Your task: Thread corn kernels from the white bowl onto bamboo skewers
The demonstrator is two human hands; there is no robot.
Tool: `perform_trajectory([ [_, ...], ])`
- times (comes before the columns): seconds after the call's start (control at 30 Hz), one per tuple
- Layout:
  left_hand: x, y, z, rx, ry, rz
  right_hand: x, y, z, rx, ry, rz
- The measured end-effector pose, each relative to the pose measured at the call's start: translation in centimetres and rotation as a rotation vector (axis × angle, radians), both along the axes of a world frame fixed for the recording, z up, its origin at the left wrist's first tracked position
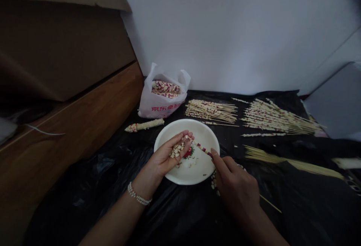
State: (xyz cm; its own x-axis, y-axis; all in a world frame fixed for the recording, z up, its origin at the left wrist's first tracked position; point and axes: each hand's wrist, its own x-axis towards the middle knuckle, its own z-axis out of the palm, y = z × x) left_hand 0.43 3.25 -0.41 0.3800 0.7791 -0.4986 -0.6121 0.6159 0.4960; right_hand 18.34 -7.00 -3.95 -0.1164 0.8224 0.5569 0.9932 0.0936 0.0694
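Note:
My left hand [166, 154] is cupped over a white basin [207, 176], with pale corn kernels [177, 150] lying in its palm. Its thumb and fingertips pinch a kernel at the tip of a skewer [202, 148]. Red and cream kernels are threaded along that skewer. My right hand [235, 180] is closed around it at the basin's right rim; the skewer's bare end sticks out below the hand. Some loose kernels lie in the basin. More kernels [213, 181] show on the black plastic sheet, partly hidden by my right hand.
Behind the basin stands a white plastic bag [158, 103] with speckled corn cobs. A mostly stripped cob [145, 125] lies at left. Two piles of filled skewers [210, 110] lie behind and right, near bare skewers [293, 163]. Black plastic sheeting [113, 201] covers the floor.

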Motion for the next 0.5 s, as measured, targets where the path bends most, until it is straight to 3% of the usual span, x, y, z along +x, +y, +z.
perform_trajectory([
  [0.5, -0.29, 0.05, -0.12, 0.016, 0.049, -0.001, 0.0, -0.19, 0.07, 0.013, -0.004, 0.009],
])
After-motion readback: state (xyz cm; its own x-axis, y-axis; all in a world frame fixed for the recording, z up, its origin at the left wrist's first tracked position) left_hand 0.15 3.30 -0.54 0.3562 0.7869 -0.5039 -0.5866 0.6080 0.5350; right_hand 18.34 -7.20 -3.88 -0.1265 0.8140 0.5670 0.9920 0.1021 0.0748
